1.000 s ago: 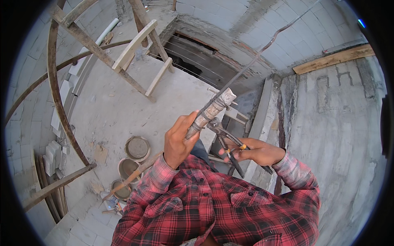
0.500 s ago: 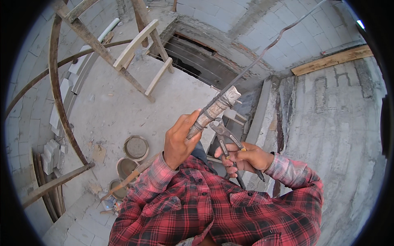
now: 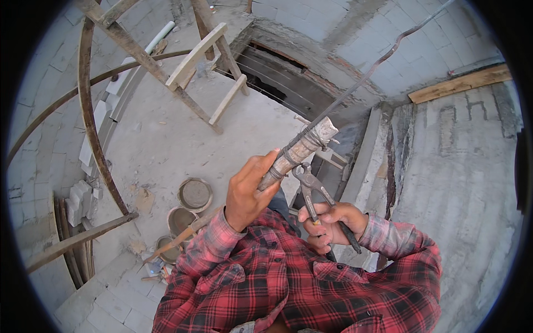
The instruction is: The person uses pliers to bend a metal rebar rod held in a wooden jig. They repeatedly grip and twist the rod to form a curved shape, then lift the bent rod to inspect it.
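Note:
A long wooden pole (image 3: 306, 146) slants up past my body, and my left hand (image 3: 249, 190) is wrapped round it below its whitish, chipped end. Dark wire (image 3: 285, 155) is wound in several turns round the pole and a thin metal rod (image 3: 355, 87), binding the two together. The rod runs beyond the pole's end toward the upper right. In my right hand (image 3: 338, 219) is a pair of pincers (image 3: 308, 187), its fingers and thumb around the spread handles. The pincers' head is close beside the pole, just under the wire; whether it touches cannot be told.
Round buckets (image 3: 195, 194) stand on the floor at lower left. A wooden trestle (image 3: 194, 58) and curved strips (image 3: 89, 116) are at upper left. Beyond the slab is a dark floor opening (image 3: 266, 83) crossed by thin bars. A plank (image 3: 461, 84) lies along the right wall.
The scene has shifted slightly right in the picture. My right hand's fingers have changed their hold on the pincers' handles. My left hand keeps its grip on the pole.

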A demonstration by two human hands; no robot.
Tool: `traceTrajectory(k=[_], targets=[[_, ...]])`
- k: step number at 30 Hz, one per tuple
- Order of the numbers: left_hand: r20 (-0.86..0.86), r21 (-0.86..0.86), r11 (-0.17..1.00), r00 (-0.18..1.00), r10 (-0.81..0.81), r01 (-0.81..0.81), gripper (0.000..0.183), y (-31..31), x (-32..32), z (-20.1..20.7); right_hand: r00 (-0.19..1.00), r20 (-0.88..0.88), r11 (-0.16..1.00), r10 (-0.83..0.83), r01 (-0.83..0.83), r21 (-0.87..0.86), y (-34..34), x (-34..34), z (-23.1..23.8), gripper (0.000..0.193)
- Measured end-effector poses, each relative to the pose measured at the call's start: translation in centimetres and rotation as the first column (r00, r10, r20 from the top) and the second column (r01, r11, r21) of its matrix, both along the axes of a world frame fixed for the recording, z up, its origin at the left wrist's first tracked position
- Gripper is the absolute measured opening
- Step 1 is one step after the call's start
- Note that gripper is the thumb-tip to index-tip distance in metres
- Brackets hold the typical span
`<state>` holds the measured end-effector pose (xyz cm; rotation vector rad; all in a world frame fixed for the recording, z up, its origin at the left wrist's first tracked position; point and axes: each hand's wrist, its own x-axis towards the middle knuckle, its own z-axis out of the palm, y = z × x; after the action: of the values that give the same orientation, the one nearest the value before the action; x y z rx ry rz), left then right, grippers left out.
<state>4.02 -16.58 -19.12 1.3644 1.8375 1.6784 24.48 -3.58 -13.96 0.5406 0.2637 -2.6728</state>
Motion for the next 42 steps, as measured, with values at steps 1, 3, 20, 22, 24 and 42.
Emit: traceTrajectory(k=[1,3,20,22,24,42], targets=[[-0.003,0.003,1.0,1.0,0.008,-0.008,0.058,0.0,0.0,0.2,1.0,-0.019,1.0,0.001,-0.002,-0.019,0.1,0.1,-0.2,0.052],[-0.02,0.005,0.999,0.999,0.036,-0.036,0.059,0.4,-0.5,-0.7,0.997,-0.04,0.987,0.066,-0.059,0.151,0.7,-0.4,0.2,0.055],[0.124,-0.131,0.991,0.991,0.052,-0.036,0.053,0.4,-1.9,-1.8,0.901,0.151,0.69,-0.406,0.193,0.698,-7.5,4.1,-2.1,0.076],[0.162,-0.129,0.992,0.986,0.035,-0.014,0.053,0.1,-1.7,-2.0,0.899,0.117,0.665,-0.422,0.219,0.714,-8.1,4.5,-2.4,0.074],[0.255,-0.126,0.992,0.966,0.033,-0.001,0.052,-0.1,-1.6,-1.8,0.885,0.09,0.676,-0.457,0.28,0.682,-8.3,4.8,-2.7,0.069],[0.264,-0.038,0.997,0.963,-0.056,0.069,0.051,-1.2,-2.3,-2.2,0.971,0.226,-0.771,0.078,-0.085,0.631,-4.9,1.0,3.6,0.05]])
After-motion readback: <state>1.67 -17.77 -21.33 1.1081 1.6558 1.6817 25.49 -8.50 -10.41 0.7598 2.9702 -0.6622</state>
